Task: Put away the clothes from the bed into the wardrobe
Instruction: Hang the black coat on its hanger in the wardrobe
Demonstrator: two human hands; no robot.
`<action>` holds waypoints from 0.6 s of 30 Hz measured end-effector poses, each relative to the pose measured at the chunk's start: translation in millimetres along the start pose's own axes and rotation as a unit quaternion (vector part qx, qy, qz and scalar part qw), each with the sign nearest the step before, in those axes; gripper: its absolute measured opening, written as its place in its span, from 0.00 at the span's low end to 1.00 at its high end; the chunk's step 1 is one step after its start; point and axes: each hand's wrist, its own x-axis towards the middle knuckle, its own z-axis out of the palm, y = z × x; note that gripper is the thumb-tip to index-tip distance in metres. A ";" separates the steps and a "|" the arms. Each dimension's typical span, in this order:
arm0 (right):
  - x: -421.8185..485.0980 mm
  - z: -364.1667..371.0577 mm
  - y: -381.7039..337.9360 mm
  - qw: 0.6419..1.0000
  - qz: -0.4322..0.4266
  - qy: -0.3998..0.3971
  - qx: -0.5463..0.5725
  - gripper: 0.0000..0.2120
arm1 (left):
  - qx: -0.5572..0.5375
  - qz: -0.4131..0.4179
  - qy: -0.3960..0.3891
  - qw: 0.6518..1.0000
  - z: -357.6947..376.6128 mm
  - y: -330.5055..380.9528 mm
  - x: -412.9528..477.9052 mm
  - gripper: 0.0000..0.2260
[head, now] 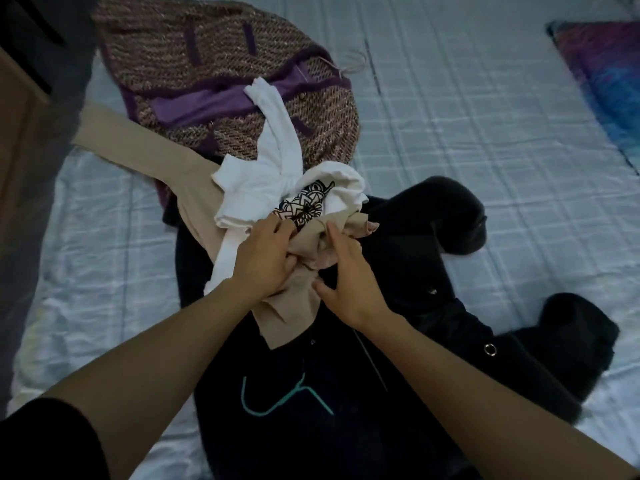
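Observation:
A heap of clothes lies on the bed (467, 133). A beige garment (194, 188) runs from the left into the middle, where its bunched end sits under my hands. My left hand (266, 258) is closed on that beige cloth, beside a white T-shirt (273, 168) with a black mandala print. My right hand (349, 278) rests on the beige cloth with fingers spread and thumb out. Beneath lies a black fuzzy coat (433, 271) with a teal hanger (277, 400) on it. A purple and brown tweed jacket (221, 74) lies farther back.
The bed has a pale checked sheet. A colourful pillow (609, 84) sits at the far right corner. A wooden piece of furniture (17, 140) stands at the left edge beside the bed. A thin pink hanger hook (356, 64) pokes out of the tweed jacket.

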 end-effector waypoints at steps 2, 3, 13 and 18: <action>-16.0 -1.7 -3.8 1.000 0.013 0.001 0.006 0.47 | -0.001 0.019 0.009 1.000 -10.6 4.8 -17.7 0.20; -25.5 -2.8 -7.0 1.000 0.019 0.001 0.008 0.48 | 0.009 0.027 0.016 0.999 -16.0 7.6 -28.4 0.23; -143.0 29.0 -17.3 0.966 0.077 -0.151 -0.197 0.21 | -0.036 0.008 -0.175 0.984 16.2 35.6 -157.8 0.09; -182.7 53.0 -7.8 0.945 0.062 -0.098 -0.307 0.29 | -0.059 -0.052 -0.183 0.980 45.9 53.7 -184.5 0.18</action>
